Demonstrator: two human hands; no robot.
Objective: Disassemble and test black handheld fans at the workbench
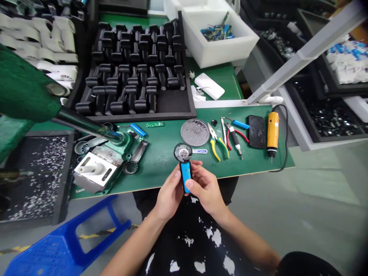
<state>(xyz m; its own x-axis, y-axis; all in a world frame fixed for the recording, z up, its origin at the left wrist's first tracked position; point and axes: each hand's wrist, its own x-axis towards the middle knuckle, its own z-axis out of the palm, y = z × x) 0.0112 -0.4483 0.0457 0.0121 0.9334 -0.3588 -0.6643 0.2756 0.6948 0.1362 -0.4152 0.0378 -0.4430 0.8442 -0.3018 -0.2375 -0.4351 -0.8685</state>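
The handheld fan lies between the two sets of fingers, held up by both; its long axis runs almost straight away from the person, the round head out past the fingertips, the lower end back between the palms toward the lap; the blue battery faces up along that same axis. Neither hand is nearer, since both touch the fan; the left hand is closed on its left side, thumb along the edge, the other fingers mostly hidden beneath; the right hand is closed from the right, its thumb pressing the battery's lower part, its fingers bent along the far side with their tips near the head. Just beyond the right fingertips lies a thin blue-and-white strip; farther out sits a round mesh disc; to the right of these fingers, beyond reach of their present grip, lie pliers; well out to the left of the left fingers, apart from them, rests an open fan shell on the table.
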